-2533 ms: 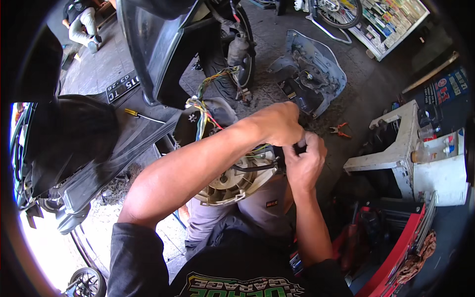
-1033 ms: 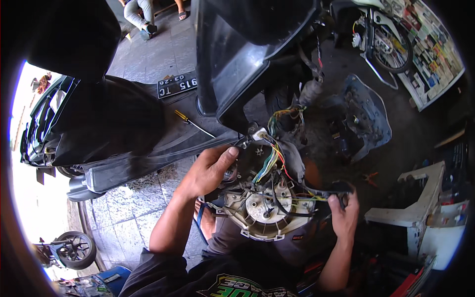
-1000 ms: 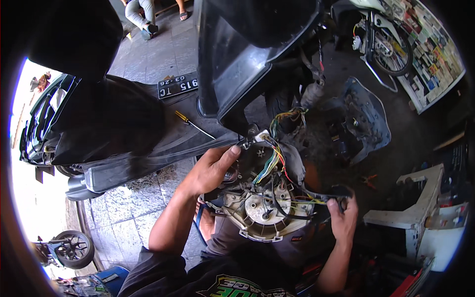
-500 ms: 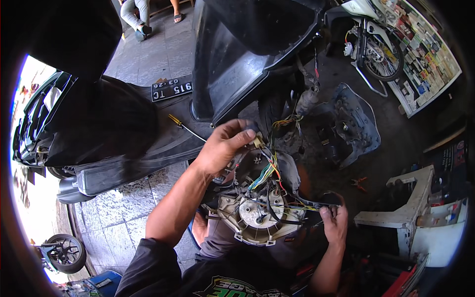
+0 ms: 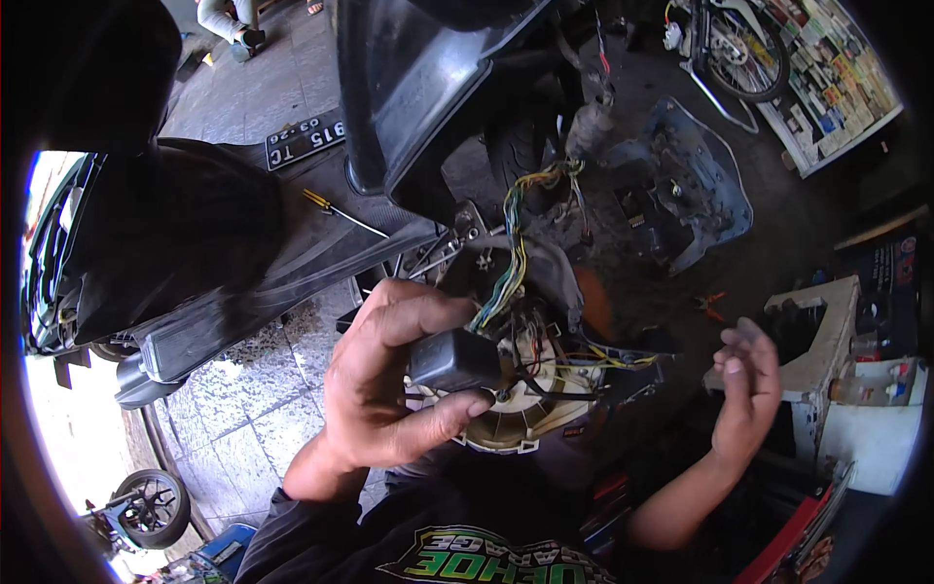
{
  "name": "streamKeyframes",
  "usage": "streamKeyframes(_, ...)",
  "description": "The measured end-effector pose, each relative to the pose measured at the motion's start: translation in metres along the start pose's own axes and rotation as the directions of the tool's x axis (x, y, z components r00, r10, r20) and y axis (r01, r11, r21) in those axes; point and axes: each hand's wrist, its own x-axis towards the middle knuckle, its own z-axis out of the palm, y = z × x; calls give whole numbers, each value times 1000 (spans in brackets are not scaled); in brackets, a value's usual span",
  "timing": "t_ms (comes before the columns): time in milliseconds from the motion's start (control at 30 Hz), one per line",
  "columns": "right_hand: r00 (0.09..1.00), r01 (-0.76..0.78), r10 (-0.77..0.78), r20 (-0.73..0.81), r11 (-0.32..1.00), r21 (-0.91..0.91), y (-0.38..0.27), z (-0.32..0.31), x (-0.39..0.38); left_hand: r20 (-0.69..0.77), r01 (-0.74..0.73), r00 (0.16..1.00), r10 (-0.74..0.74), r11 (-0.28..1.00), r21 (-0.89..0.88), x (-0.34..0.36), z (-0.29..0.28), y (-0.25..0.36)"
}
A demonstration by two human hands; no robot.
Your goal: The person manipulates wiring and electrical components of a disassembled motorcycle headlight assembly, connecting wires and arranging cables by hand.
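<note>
Left hand (image 5: 365,389) has come closer in the head view, gripping a box (image 5: 452,360) between thumb and fingers, hiding part of the housing (image 5: 518,424); right hand (image 5: 746,391) has left the wires (image 5: 623,361). From the box, that hand sits loosely open at three o'clock, cover (image 5: 718,185) at two, screwdriver (image 5: 341,212) at eleven.

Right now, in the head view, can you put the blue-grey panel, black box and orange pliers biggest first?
1. Blue-grey panel
2. Black box, held in the left hand; nearness to the camera probably enlarges it
3. Orange pliers
</note>
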Motion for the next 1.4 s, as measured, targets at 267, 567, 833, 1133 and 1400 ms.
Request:
streamKeyframes(267,898,217,-261,353,963,160,-30,54,-32,-148,147,971,-189,955,-258,-49,3,-1)
streamKeyframes(567,810,413,-333,482,908,-68,-42,82,-23,-140,177,976,-168,982,58,-77,0,2)
streamKeyframes(833,819,358,-248,517,926,-122,-53,72,-32,60,-30,998,10,939,343,-88,21,15)
streamKeyframes(1133,620,464,-254,742,881,-86,-51,81,-49,-55,-230,968,243,957,177,-106,66,1)
streamKeyframes(1400,496,563,-312,810,826,-26,-35,88,-45,-24,-177,982,185,965,192,-103,68,7)
